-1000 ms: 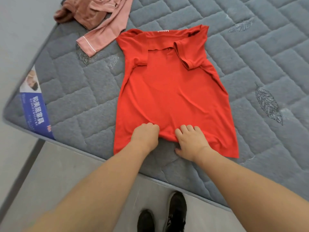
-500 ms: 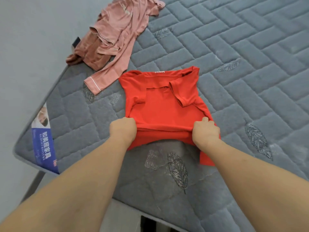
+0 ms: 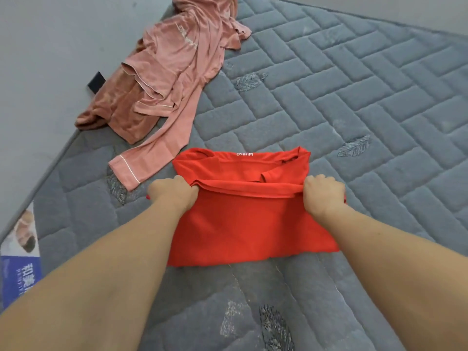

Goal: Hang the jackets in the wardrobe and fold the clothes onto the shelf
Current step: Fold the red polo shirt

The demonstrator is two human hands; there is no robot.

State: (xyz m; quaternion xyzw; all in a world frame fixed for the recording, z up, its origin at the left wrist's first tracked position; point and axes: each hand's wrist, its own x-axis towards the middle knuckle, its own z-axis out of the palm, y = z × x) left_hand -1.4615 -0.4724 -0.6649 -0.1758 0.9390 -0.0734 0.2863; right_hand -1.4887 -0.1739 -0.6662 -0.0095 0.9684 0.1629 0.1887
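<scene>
Your left hand (image 3: 174, 192) and right hand (image 3: 323, 193) both grip the half-folded red T-shirt (image 3: 248, 224), while the pink pyjama top (image 3: 172, 79) waits unfolded on the mattress (image 3: 354, 97).

A bedroom in a home — a bare grey quilted mattress (image 3: 329, 102) with stitched leaf patterns fills the view, its blue maker's label (image 3: 21, 269) at the near left. Loose clothes lie on it — a red shirt (image 3: 243, 224) near, pink pyjamas (image 3: 172, 79) far left beside a plain grey wall (image 3: 50, 46).
</scene>
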